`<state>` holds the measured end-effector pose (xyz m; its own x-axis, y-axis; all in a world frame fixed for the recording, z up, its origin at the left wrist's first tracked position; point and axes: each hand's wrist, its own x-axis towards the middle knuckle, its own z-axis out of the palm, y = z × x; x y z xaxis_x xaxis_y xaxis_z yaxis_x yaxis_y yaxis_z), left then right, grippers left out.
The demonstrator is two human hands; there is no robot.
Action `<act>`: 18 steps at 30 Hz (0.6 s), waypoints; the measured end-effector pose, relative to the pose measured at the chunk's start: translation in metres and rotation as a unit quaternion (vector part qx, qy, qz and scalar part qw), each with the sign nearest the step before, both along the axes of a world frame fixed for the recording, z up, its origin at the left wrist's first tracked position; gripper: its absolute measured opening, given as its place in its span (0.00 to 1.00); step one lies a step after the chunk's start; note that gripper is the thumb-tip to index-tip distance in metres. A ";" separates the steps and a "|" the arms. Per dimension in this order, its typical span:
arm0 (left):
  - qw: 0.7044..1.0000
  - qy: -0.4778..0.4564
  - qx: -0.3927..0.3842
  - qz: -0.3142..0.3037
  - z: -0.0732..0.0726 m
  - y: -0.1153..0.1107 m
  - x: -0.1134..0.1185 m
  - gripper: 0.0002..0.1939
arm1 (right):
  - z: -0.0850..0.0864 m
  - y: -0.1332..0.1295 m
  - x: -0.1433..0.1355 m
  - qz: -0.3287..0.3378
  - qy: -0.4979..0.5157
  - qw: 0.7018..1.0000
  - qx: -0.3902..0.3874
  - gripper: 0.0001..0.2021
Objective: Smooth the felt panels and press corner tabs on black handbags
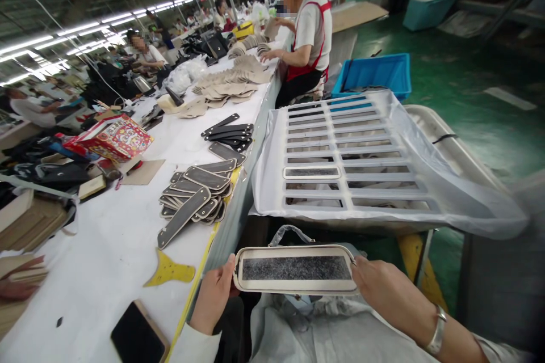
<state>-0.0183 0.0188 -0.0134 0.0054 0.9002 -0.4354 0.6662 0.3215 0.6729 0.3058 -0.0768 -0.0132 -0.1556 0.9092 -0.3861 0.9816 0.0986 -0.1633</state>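
Observation:
A handbag (296,268) is held level in front of my lap, its long cream-edged face with a dark speckled panel turned up towards me. A plastic-wrapped handle (290,233) sticks out past its far side. My left hand (214,295) grips the left end, thumb on the edge and the other fingers mostly hidden. At the opposite end, my right hand (378,283) is closed round the corner. One loose strip (312,172) with a similar dark panel and pale border lies on the white slatted rack (338,150) beyond the bag.
On the white table (110,255) at left lie a pile of dark strips with pale edges (193,190), a yellow template (170,269) and a phone (139,333). A co-worker (309,28) sits farther along it. A blue crate (372,76) stands behind the rack.

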 end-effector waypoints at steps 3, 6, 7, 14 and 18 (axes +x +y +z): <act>0.994 0.074 0.022 -0.081 -0.001 0.001 0.001 0.28 | -0.006 -0.002 0.001 0.013 -0.002 0.999 0.036 0.13; 0.959 0.222 0.082 -0.154 0.000 0.001 0.003 0.25 | -0.010 -0.003 0.002 -0.006 0.008 0.999 0.048 0.13; 0.945 0.259 0.098 -0.175 0.000 0.001 0.004 0.24 | -0.010 -0.003 0.002 -0.013 0.011 0.999 0.048 0.13; 0.921 0.302 0.120 -0.215 -0.001 -0.001 0.007 0.21 | -0.002 -0.001 0.001 -0.004 0.002 1.000 0.023 0.13; 0.918 0.306 0.120 -0.222 -0.001 0.002 0.007 0.21 | 0.001 0.001 -0.001 -0.012 0.002 1.000 0.017 0.13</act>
